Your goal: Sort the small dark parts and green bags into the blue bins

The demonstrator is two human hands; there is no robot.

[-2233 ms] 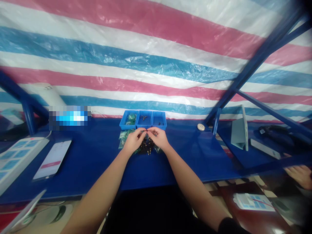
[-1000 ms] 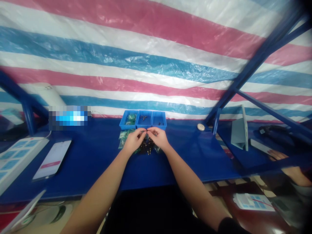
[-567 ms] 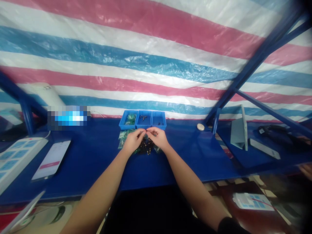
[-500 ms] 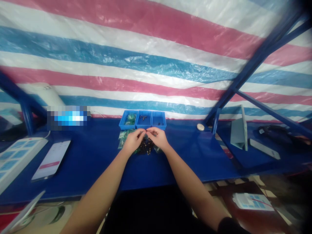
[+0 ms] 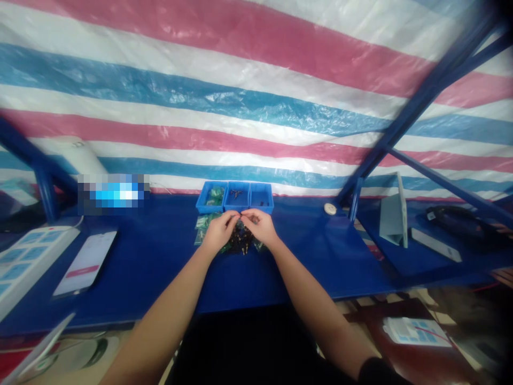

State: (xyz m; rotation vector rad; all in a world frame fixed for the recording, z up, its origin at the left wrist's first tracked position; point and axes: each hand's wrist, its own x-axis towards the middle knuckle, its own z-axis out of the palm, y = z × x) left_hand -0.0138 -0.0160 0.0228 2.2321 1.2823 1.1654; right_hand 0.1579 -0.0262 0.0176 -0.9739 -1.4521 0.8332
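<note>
My left hand [image 5: 220,230] and my right hand [image 5: 259,225] meet fingertip to fingertip, each closed in a pinch. Whatever small thing they hold between them is too small to make out. Below and between them lies a pile of small dark and brass-coloured parts [image 5: 241,241]. Small clear-and-green plastic bags [image 5: 201,229] lie left of the pile, partly under my left hand. Just beyond my fingers stand three joined blue bins: the left bin [image 5: 199,206] holds green bags, the middle bin [image 5: 236,205] a few dark parts, the right bin [image 5: 261,195] a few tiny dark pieces.
A phone [image 5: 86,263] and a white power strip [image 5: 36,256] lie on the blue table [image 5: 320,256] at left. A round whitish object [image 5: 330,209] sits at the back right. Farther right stands a tablet-like panel [image 5: 395,214]. Blue metal posts [image 5: 355,200] rise at the sides.
</note>
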